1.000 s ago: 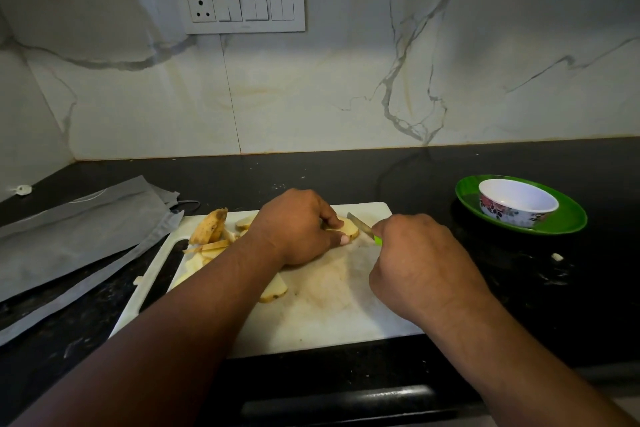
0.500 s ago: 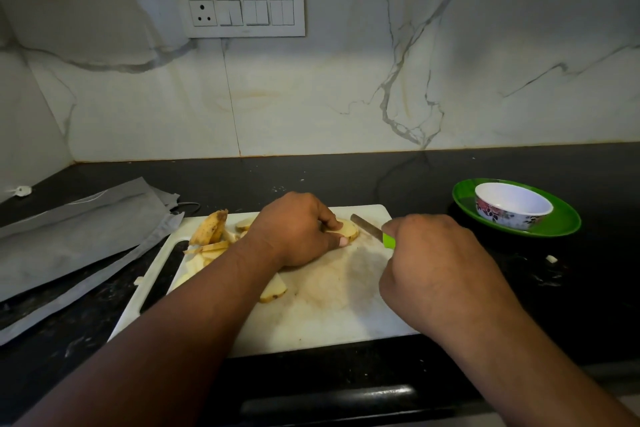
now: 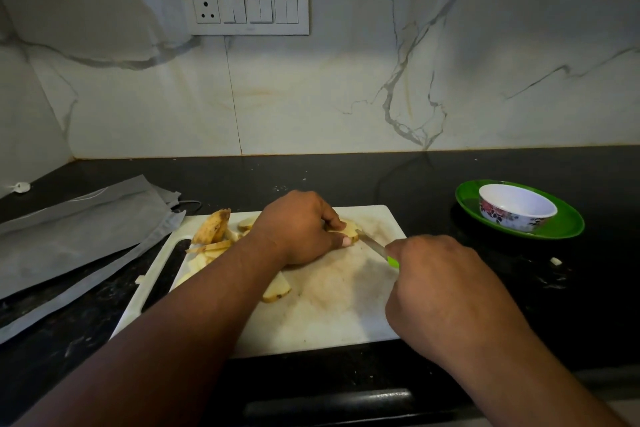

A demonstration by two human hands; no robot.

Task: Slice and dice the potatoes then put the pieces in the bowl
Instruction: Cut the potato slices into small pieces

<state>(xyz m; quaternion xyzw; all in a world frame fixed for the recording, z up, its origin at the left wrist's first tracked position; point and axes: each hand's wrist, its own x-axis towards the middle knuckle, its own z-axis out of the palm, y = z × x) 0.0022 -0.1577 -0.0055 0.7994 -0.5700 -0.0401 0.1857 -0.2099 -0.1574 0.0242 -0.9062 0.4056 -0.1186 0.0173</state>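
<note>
Left hand: we find the left hand at centre frame, fingers curled down over a potato piece and pinning it to the cutting board.
Right hand: we find the right hand at lower right of centre, clenched round the green handle of a knife.
Knife: we see the blade running up and to the left from the fist, its tip touching the held potato piece just beside the left fingertips.
Potato piece: it lies pale and flat on the upper middle part of the board, mostly hidden under the left hand.
Cut pieces: we note a heap of potato strips at the board's upper left corner, and one wedge on the board partly under the left forearm.
Cutting board: white, stained brown in the middle, lying on the black desk at centre frame.
Bowl: we find a white bowl with a floral outside at right of frame, well apart from the board; no pieces show inside it.
Plate: the bowl stands on a green plate.
Stray bit: one small pale scrap lies on the desk below the plate.
Left of frame: grey folded sheets lie on the desk, touching the board's left corner.
Wall: a switch panel sits on the marble backsplash at upper left.
</note>
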